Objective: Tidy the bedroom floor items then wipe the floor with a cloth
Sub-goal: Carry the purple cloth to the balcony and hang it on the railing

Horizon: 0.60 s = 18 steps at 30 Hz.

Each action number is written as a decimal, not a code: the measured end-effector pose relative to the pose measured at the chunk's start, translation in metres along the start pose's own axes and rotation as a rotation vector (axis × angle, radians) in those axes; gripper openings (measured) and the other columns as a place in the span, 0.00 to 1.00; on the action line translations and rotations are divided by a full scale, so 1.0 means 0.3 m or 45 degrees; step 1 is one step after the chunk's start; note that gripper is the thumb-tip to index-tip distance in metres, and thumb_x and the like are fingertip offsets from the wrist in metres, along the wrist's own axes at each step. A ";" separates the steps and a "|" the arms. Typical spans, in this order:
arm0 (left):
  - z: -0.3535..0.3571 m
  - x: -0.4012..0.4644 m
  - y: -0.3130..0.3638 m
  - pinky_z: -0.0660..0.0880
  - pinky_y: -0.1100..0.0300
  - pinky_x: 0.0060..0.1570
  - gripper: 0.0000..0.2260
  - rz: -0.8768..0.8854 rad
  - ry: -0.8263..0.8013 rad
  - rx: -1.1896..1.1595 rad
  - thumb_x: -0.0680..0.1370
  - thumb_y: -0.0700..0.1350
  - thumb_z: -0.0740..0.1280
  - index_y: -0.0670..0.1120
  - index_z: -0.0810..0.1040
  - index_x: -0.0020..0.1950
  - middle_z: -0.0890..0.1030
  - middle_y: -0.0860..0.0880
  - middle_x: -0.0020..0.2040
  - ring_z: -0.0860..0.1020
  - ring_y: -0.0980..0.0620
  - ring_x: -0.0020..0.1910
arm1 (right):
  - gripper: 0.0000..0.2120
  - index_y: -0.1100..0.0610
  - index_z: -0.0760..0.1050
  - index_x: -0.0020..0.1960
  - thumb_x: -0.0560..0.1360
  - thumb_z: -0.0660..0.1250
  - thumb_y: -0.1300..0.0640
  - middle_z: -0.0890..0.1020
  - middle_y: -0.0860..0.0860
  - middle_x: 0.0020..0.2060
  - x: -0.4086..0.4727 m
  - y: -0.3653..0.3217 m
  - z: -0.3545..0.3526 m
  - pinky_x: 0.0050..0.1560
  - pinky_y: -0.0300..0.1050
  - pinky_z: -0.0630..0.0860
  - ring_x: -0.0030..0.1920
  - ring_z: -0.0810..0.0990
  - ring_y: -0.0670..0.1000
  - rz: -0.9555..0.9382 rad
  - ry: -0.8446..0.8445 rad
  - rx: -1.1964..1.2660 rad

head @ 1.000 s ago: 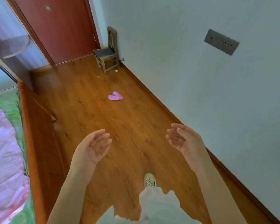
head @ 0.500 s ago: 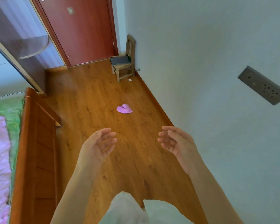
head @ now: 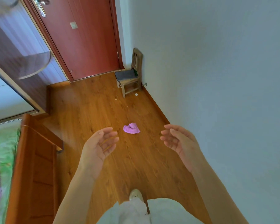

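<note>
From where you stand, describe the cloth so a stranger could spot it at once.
Follow the wooden floor from the red door toward the person. Past the small wooden chair by the wall, the cloth lies crumpled alone on the boards. It is the only bright purple thing on the floor.

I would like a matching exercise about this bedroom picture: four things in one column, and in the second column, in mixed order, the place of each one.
Things:
1. purple cloth
2. small wooden chair
3. red door
4. bed frame

Places:
A. at the far end of the room, shut
B. crumpled on the wooden floor, between and beyond the two open hands
C. along the left edge of the view
D. against the wall, right of the door

Pairs: 1-B, 2-D, 3-A, 4-C
</note>
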State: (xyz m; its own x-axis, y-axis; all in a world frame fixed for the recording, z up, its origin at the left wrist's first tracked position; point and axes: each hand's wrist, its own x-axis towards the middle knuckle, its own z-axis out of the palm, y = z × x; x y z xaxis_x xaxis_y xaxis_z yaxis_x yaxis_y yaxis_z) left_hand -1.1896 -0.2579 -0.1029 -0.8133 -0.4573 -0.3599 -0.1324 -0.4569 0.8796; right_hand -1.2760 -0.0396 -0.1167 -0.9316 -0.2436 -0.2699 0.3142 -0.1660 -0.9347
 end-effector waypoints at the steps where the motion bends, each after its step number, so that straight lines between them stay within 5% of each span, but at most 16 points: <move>1: -0.003 0.052 0.021 0.75 0.55 0.51 0.13 -0.005 -0.005 -0.003 0.81 0.43 0.54 0.44 0.78 0.53 0.83 0.47 0.46 0.81 0.50 0.46 | 0.09 0.61 0.78 0.53 0.78 0.61 0.63 0.83 0.57 0.45 0.051 -0.010 0.022 0.44 0.42 0.80 0.44 0.82 0.54 -0.004 0.011 0.007; 18: 0.008 0.743 0.175 0.77 0.55 0.50 0.12 -0.120 0.086 -0.022 0.81 0.43 0.55 0.44 0.78 0.53 0.83 0.47 0.45 0.81 0.50 0.46 | 0.09 0.62 0.79 0.52 0.78 0.60 0.64 0.84 0.55 0.42 0.757 -0.083 0.225 0.42 0.40 0.80 0.41 0.83 0.52 0.092 0.010 0.044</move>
State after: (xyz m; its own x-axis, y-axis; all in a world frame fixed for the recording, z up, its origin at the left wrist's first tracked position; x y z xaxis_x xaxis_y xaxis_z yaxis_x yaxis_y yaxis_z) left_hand -1.3792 -0.3820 -0.1363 -0.7574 -0.4619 -0.4616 -0.1964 -0.5130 0.8356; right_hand -1.4831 -0.1554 -0.1391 -0.9075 -0.2489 -0.3384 0.3869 -0.1811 -0.9042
